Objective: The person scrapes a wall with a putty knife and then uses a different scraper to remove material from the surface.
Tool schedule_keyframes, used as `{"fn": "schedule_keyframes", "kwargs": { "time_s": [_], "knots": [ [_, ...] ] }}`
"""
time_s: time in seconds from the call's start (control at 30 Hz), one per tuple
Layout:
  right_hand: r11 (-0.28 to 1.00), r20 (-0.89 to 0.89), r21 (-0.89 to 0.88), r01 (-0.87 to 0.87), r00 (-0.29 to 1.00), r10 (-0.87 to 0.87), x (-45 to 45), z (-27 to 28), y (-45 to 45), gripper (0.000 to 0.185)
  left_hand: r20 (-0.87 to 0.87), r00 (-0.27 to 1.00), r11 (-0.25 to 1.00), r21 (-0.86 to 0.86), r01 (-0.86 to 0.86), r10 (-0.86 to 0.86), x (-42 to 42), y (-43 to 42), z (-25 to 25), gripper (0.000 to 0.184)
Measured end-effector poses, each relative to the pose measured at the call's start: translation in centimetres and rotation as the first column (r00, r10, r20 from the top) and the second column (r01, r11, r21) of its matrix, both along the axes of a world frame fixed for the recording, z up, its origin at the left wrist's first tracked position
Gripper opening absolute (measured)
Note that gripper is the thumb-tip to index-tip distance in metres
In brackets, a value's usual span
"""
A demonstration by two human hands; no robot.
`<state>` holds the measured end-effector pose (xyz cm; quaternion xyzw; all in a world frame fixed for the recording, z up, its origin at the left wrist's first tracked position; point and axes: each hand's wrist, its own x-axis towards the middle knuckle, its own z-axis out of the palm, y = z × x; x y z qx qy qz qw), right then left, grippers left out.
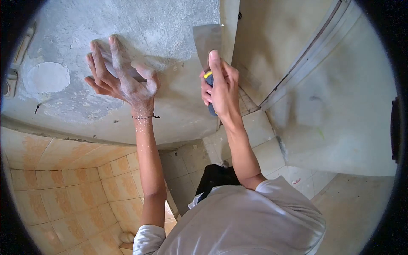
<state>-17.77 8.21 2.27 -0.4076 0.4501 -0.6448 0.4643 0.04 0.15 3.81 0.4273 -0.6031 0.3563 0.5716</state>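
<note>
My left hand (125, 78) is raised against the wall (170, 34), its fingers spread and dusted with white powder. Around it the wall surface is rough and grey, with a smoother cream band below. In my right hand (223, 87) is a putty knife (208, 38), gripped by its dark handle with yellow trim, the thumb lying along the metal blade. The wide blade points up at the wall's right edge; whether it touches the surface I cannot tell. A dark string bracelet circles my left wrist.
A round white patch (47, 77) and wall fittings (10, 83) are at the left. Orange-patterned tiles (63, 191) cover the lower left. On the right are a doorway frame (304, 55) and a pale wall (340, 114). Grey floor tiles (182, 163) lie below.
</note>
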Motion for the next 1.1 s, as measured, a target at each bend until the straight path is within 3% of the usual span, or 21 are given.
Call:
{"fn": "schedule_keyframes", "kwargs": {
  "time_s": [0.2,0.53,0.6,0.7,0.8,0.87,0.97,1.07,1.1],
  "knots": [
    [0.994,0.044,0.109,-0.032,0.999,0.027,0.2,-1.3,0.4,0.063,-0.003,1.0,1.0,-0.03,0.005,-0.005,0.0,0.0,0.1,0.071],
    [0.996,0.049,0.081,0.037,0.998,-0.041,-0.1,-1.1,0.5,0.062,-0.016,1.0,1.0,-0.009,-0.002,0.002,-0.1,0.2,0.1,0.067],
    [0.986,-0.017,0.071,-0.15,0.988,0.151,-1.7,-1.1,0.7,0.049,-0.021,1.0,1.0,0.007,-0.009,0.01,0.0,0.4,0.3,0.066],
    [0.972,0.028,-0.108,-0.207,0.977,0.211,-2.8,-3.3,2.4,0.039,-0.021,1.0,1.0,-0.022,0.002,-0.002,-0.1,0.3,0.3,0.067],
    [0.958,-0.05,-0.087,-0.273,0.962,0.27,-3.6,-5.0,5.0,0.038,-0.02,1.0,1.0,-0.011,0.003,-0.003,0.0,0.4,0.3,0.068],
    [0.955,-0.045,-0.107,-0.277,0.961,0.274,-4.1,-6.8,5.7,0.036,-0.006,1.0,1.0,0.001,0.013,-0.013,0.0,0.6,0.4,0.069],
    [0.972,0.186,-0.125,-0.201,0.957,0.222,-4.1,-7.5,6.1,0.046,-0.007,1.0,1.0,0.009,0.011,-0.011,0.1,0.9,0.3,0.069],
    [0.991,0.202,-0.044,-0.126,0.97,0.133,-3.9,-6.4,7.0,0.036,-0.017,1.0,1.0,0.003,0.023,-0.023,-0.1,1.1,0.5,0.068],
    [0.997,0.124,-0.011,-0.075,0.989,0.076,-3.7,-6.3,7.0,0.04,-0.02,1.0,1.0,0.028,0.013,-0.012,-0.1,1.2,0.6,0.067]
  ]
}}
